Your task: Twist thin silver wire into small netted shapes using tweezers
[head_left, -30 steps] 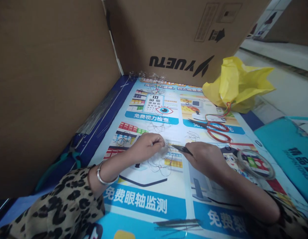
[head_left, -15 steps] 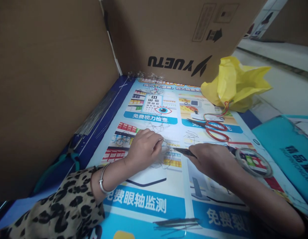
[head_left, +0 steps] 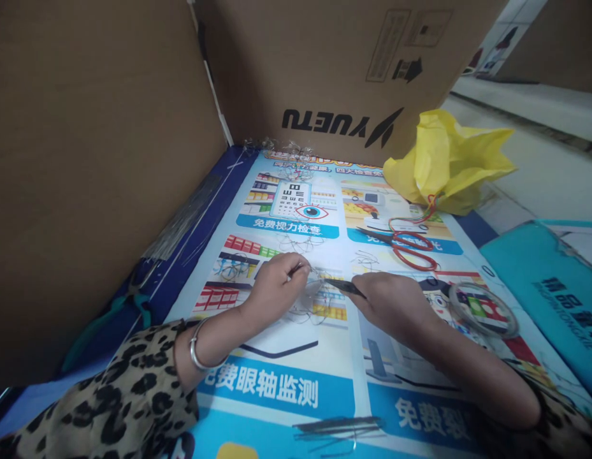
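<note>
My left hand (head_left: 282, 280) is closed in a pinch on thin bent wire (head_left: 319, 309), whose loops hang below the fingertips over the printed poster. From the right, my right hand (head_left: 389, 299) grips a dark tool with a long tapering tip, which looks like long-nose pliers (head_left: 343, 286); its handles are hidden in the palm. The tip points left and meets the wire close to my left fingertips. Whether the jaws hold the wire is too small to tell. Just behind the hands lies another loose bent wire shape (head_left: 303, 242).
Red-handled scissors (head_left: 413, 248) lie beyond my right hand, near a yellow bag (head_left: 448, 162). A coil of wire (head_left: 484, 310) rests at right. Straight wires (head_left: 338, 426) lie in front, more strips (head_left: 181, 220) at left beside teal-handled pliers (head_left: 133, 299). Cardboard walls (head_left: 324, 70) stand behind and left.
The pliers' tip has moved slightly left, closer to my left fingertips. My left hand has turned a little, still pinching the wire.
</note>
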`<state>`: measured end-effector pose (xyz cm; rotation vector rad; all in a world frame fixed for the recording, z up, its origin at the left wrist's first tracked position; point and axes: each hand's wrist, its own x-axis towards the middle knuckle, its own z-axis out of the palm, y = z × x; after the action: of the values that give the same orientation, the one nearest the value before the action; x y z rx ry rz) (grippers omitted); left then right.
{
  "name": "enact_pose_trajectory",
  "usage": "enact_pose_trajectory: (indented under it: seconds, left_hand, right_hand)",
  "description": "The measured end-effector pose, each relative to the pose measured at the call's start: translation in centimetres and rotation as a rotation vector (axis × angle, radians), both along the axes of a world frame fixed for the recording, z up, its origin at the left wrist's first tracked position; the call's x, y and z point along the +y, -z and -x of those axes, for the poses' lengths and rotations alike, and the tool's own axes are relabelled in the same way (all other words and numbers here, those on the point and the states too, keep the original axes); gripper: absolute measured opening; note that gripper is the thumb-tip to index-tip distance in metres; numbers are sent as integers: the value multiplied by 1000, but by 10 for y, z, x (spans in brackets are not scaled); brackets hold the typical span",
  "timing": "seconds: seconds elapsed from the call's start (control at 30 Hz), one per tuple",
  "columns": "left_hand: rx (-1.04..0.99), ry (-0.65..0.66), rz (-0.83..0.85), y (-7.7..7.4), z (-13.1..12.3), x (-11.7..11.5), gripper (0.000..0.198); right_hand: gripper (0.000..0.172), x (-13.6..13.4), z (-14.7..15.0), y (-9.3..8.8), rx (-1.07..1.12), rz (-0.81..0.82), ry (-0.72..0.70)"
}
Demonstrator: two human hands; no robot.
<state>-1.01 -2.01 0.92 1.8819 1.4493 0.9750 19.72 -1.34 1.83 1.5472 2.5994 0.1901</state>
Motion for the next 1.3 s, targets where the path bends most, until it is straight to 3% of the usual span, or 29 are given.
enact_pose_trajectory:
  seconds: [0.3,0.53,0.8,1.13,1.3]
  left_hand:
    - [-106,67,75,2,-2,-1,12]
    - [-53,38,-52,3,-3,-3,30]
    - [11,84,-22,1,-4,-6,57]
    - [165,-89,-107,7,-4,-5,53]
    - [83,-174,-40,9,-5,0,49]
  right_hand:
    - [33,3,-4,-3,19,-14,8]
    - [36,3,-5,-8,39,30,46]
    - [40,3,-3,-15,46,98,70]
    - [36,1,-3,-14,106,170,56]
    - [38,1,-1,-11,126,186,36]
